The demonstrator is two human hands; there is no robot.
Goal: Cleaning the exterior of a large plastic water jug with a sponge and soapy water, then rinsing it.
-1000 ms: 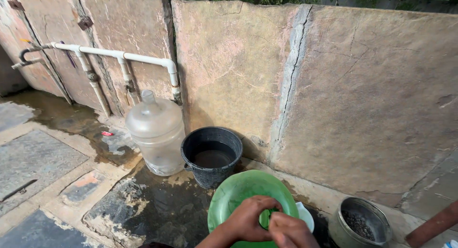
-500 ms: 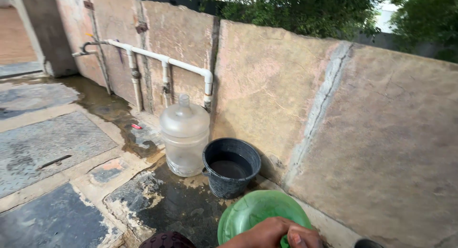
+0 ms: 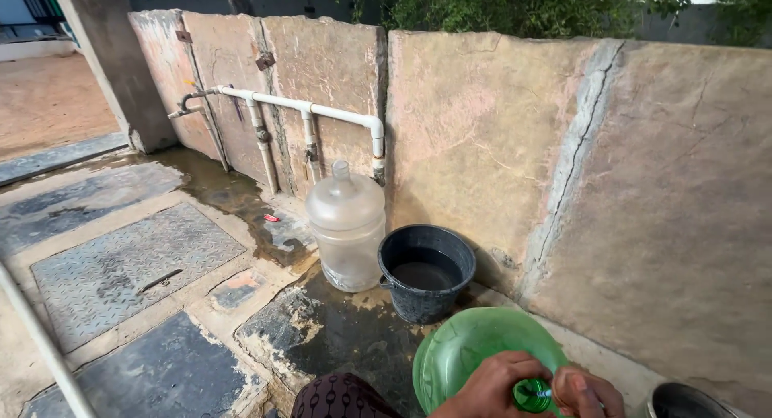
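A large green plastic water jug (image 3: 470,354) lies tilted toward me at the bottom of the view. My left hand (image 3: 490,386) is wrapped around its neck. My right hand (image 3: 591,394) grips the green cap (image 3: 532,394) on the jug's mouth. Both hands sit close together at the frame's bottom edge and are partly cut off.
A clear water jug (image 3: 347,225) and a dark bucket (image 3: 425,271) with water stand against the stone slab wall (image 3: 498,144). White pipes (image 3: 305,112) with a tap run along the wall. Wet ground, metal covers (image 3: 121,265) at left, a metal pot (image 3: 683,400) at bottom right.
The view has swung to the right and lifted, so the wall and pipes sit further left. My hands stay on the green jug's neck and cap.
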